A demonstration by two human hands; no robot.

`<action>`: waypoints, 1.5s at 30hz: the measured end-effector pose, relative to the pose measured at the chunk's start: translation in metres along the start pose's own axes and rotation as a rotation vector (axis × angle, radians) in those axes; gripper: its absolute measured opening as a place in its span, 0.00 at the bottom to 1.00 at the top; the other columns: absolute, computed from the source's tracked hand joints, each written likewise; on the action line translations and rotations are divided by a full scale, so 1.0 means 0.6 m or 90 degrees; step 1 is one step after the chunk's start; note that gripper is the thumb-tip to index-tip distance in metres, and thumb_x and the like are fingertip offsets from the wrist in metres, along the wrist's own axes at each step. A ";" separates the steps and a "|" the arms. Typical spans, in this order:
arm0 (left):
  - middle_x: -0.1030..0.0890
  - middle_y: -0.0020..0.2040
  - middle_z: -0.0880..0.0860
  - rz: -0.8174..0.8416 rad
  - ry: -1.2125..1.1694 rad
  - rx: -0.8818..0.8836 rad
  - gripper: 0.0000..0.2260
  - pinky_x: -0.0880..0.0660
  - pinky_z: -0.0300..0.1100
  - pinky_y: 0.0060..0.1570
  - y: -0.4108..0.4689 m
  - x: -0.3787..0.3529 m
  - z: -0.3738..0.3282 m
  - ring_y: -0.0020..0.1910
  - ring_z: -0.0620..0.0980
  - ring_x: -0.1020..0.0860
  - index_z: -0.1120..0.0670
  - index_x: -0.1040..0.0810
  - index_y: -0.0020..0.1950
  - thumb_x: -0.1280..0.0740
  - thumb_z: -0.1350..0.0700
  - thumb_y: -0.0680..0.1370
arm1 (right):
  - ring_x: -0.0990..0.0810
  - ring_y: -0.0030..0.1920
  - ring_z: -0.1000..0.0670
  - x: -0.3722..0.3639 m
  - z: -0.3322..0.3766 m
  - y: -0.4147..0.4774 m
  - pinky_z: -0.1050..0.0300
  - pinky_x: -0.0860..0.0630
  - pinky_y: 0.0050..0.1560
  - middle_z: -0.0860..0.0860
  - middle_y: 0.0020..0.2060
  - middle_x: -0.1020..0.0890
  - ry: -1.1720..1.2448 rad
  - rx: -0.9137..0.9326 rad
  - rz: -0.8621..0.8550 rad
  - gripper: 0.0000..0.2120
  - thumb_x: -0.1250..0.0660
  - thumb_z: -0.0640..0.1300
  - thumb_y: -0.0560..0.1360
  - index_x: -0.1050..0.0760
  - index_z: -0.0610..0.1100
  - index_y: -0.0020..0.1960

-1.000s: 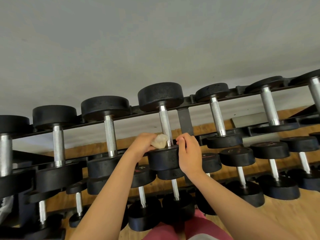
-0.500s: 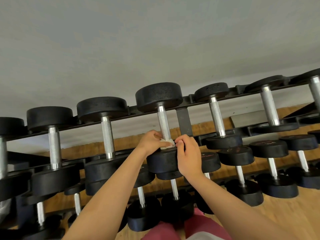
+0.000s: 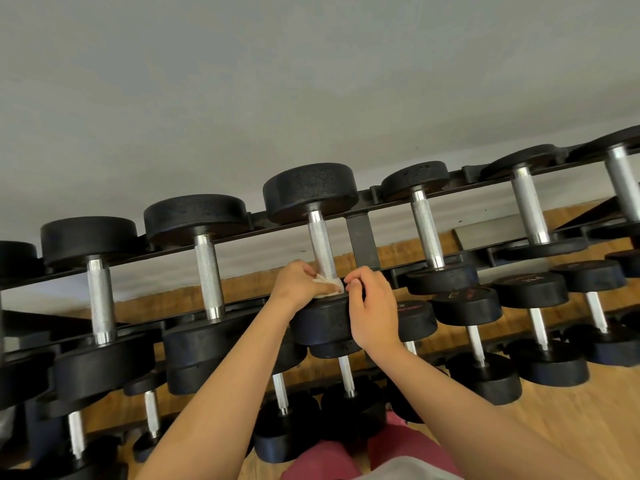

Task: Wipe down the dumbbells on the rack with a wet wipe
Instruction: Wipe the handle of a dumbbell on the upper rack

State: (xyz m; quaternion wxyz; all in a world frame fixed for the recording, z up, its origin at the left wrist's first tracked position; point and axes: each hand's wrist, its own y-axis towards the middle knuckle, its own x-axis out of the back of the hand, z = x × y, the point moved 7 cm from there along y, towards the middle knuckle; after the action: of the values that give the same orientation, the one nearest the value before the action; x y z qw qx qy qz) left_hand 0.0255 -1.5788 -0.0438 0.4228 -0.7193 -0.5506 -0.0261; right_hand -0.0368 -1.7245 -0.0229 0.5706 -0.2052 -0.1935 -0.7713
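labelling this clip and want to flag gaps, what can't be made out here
Head view:
- wet wipe: mostly hidden under the left hand; only a white crumple shows.
- dumbbell being wiped: the right hand covers part of its near head.
- weight labels on the lower row: too blurred to read.
- leftmost dumbbell: cut off by the left edge.

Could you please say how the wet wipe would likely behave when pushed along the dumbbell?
Probably floppy: the wet wipe sits crumpled in the left hand. Likely light, and it may bunch or snag against the knurled dumbbell handle.
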 end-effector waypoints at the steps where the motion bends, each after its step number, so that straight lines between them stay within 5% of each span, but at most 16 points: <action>1: 0.22 0.48 0.50 0.010 0.012 0.006 0.21 0.24 0.44 0.50 0.001 0.000 -0.002 0.50 0.50 0.23 0.54 0.25 0.53 0.20 0.50 0.67 | 0.26 0.44 0.54 0.000 0.000 0.000 0.56 0.29 0.46 0.58 0.39 0.26 -0.001 0.000 0.003 0.08 0.43 0.42 0.80 0.26 0.47 0.46; 6: 0.20 0.52 0.53 -0.030 -0.037 -0.008 0.11 0.25 0.39 0.45 -0.003 0.019 0.023 0.54 0.52 0.22 0.54 0.23 0.48 0.23 0.57 0.71 | 0.26 0.44 0.53 0.003 0.003 -0.001 0.55 0.28 0.47 0.59 0.39 0.26 0.004 0.003 -0.001 0.08 0.42 0.41 0.80 0.26 0.47 0.46; 11: 0.22 0.45 0.49 0.021 -0.004 -0.007 0.16 0.24 0.40 0.45 -0.004 0.000 -0.001 0.46 0.47 0.23 0.53 0.23 0.49 0.21 0.50 0.68 | 0.26 0.44 0.54 0.003 0.006 -0.001 0.55 0.28 0.47 0.58 0.39 0.26 -0.001 0.001 0.006 0.08 0.41 0.39 0.80 0.26 0.47 0.46; 16: 0.19 0.50 0.53 -0.033 -0.047 -0.023 0.11 0.23 0.43 0.49 -0.007 0.012 0.014 0.51 0.51 0.21 0.53 0.21 0.47 0.22 0.54 0.70 | 0.26 0.45 0.54 0.004 0.007 -0.002 0.55 0.28 0.48 0.61 0.39 0.27 -0.001 0.001 0.007 0.08 0.41 0.38 0.80 0.25 0.47 0.46; 23: 0.20 0.43 0.51 -0.005 0.009 -0.032 0.11 0.24 0.43 0.45 -0.010 0.005 -0.010 0.44 0.48 0.23 0.52 0.23 0.41 0.22 0.52 0.69 | 0.26 0.44 0.54 0.003 0.006 -0.001 0.55 0.28 0.47 0.57 0.39 0.25 -0.010 0.002 0.009 0.08 0.41 0.39 0.80 0.25 0.46 0.46; 31: 0.20 0.51 0.52 -0.106 -0.206 -0.006 0.14 0.24 0.38 0.46 -0.009 0.020 0.019 0.48 0.48 0.22 0.54 0.21 0.51 0.22 0.56 0.69 | 0.26 0.44 0.54 0.004 0.005 -0.001 0.54 0.27 0.47 0.56 0.39 0.25 0.000 0.006 0.006 0.08 0.41 0.38 0.79 0.25 0.46 0.46; 37: 0.22 0.57 0.52 -0.115 -0.225 -0.001 0.20 0.22 0.48 0.57 -0.002 0.017 0.005 0.55 0.51 0.23 0.55 0.23 0.57 0.21 0.55 0.69 | 0.26 0.44 0.55 0.000 0.002 -0.001 0.55 0.27 0.47 0.56 0.39 0.24 0.000 0.006 0.007 0.09 0.44 0.43 0.78 0.25 0.47 0.45; 41: 0.23 0.47 0.50 -0.070 -0.163 0.024 0.15 0.26 0.41 0.47 -0.004 0.009 0.000 0.45 0.46 0.25 0.56 0.24 0.52 0.23 0.54 0.71 | 0.26 0.44 0.55 -0.001 -0.002 -0.001 0.54 0.27 0.46 0.55 0.39 0.24 -0.008 0.003 0.008 0.08 0.41 0.40 0.79 0.25 0.46 0.45; 45: 0.18 0.51 0.55 -0.018 -0.097 0.053 0.21 0.26 0.40 0.43 0.002 0.000 0.005 0.46 0.49 0.22 0.61 0.20 0.57 0.24 0.48 0.72 | 0.26 0.44 0.54 -0.001 -0.001 -0.001 0.55 0.27 0.46 0.55 0.39 0.24 -0.004 0.004 0.005 0.08 0.41 0.39 0.79 0.25 0.46 0.45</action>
State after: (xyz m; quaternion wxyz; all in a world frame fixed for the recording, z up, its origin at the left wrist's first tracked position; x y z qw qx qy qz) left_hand 0.0251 -1.5771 -0.0464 0.4089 -0.6933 -0.5916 0.0454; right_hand -0.0372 -1.7240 -0.0238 0.5739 -0.2066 -0.1970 -0.7676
